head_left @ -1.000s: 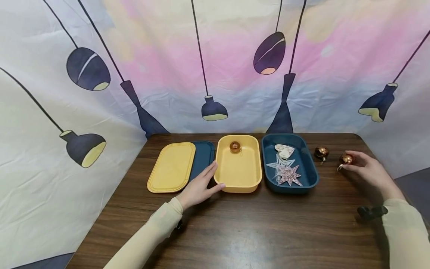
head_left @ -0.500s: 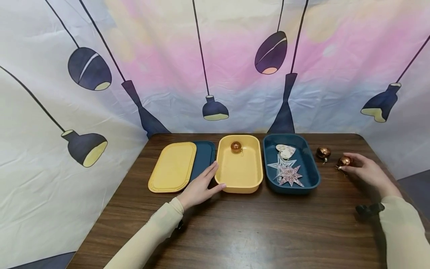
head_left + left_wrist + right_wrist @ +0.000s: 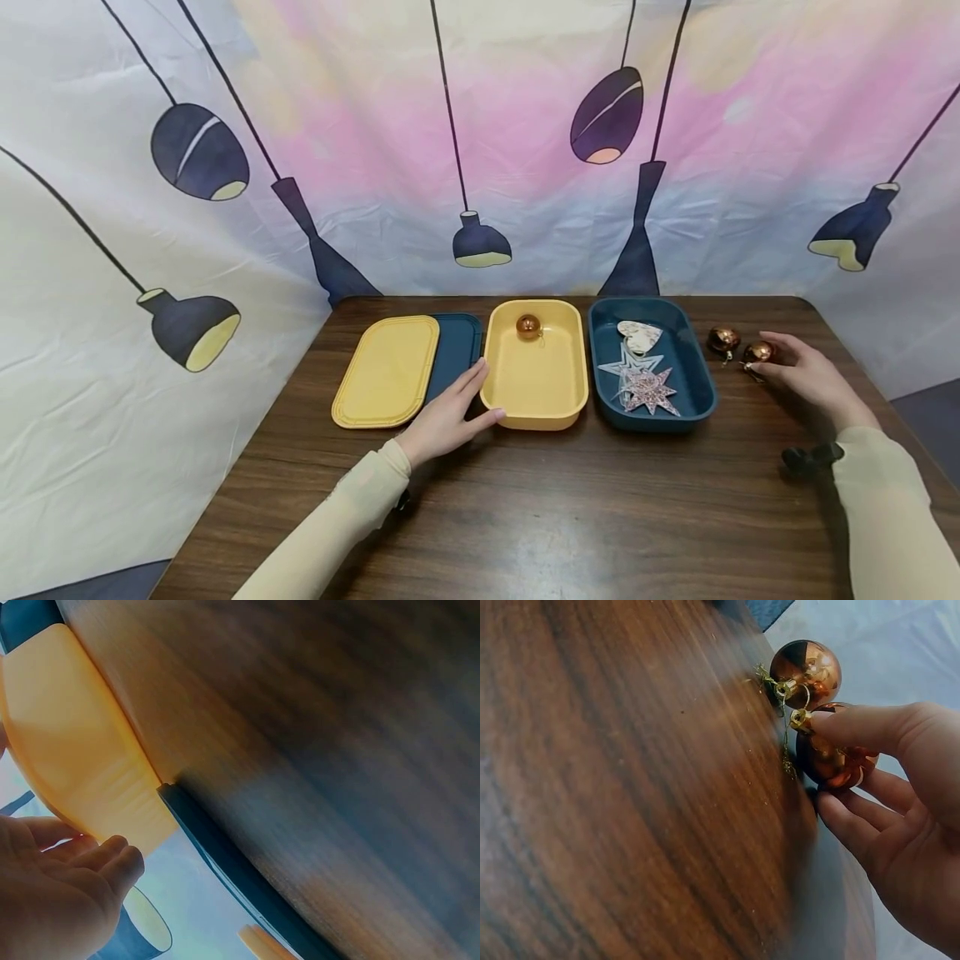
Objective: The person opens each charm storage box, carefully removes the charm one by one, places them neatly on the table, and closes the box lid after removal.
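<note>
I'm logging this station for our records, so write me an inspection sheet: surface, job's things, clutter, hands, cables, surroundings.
Surface: dark wood-grain table, glare toward the front.
Job's things: yellow container with one copper bauble inside; blue container with a pale heart, pale star and pink glittery star; loose bauble on the table, right of the blue container; held bauble beside it.
Clutter: yellow lid partly over blue lid, left of the containers.
Hands: left hand touches the yellow container's left side; right hand grips the held bauble.
Cables: nothing seen; the lamp cords are printed.
Surroundings: printed cloth backdrop behind the table.
</note>
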`<action>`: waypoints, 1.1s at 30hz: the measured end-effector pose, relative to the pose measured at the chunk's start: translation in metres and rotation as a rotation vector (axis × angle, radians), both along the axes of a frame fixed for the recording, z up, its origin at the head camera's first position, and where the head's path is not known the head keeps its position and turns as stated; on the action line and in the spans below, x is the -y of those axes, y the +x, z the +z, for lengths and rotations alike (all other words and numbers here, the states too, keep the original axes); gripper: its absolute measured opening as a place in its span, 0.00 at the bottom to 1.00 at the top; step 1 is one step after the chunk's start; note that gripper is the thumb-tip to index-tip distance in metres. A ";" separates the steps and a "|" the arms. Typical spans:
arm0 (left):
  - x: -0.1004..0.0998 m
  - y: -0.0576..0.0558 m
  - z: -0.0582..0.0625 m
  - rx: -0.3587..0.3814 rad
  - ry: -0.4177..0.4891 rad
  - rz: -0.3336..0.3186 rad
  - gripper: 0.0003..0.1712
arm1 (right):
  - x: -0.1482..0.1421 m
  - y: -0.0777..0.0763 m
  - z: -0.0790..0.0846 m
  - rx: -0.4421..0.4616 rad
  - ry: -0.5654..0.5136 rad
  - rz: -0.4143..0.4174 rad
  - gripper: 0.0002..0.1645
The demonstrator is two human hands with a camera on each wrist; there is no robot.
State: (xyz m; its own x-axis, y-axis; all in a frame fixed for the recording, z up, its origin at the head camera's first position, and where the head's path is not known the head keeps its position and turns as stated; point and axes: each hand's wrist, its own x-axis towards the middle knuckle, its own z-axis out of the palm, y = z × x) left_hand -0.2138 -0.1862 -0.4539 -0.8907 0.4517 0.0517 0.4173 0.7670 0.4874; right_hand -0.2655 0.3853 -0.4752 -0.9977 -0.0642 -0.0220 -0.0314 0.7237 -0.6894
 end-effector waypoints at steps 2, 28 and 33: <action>0.000 0.000 0.000 0.000 0.001 -0.001 0.55 | 0.000 -0.001 0.000 -0.001 0.000 0.001 0.47; -0.001 0.002 0.002 -0.004 -0.013 0.004 0.54 | 0.006 -0.007 0.000 0.018 -0.019 0.004 0.48; 0.000 0.001 0.002 -0.003 -0.016 0.006 0.54 | 0.006 -0.007 0.002 0.026 -0.025 0.000 0.50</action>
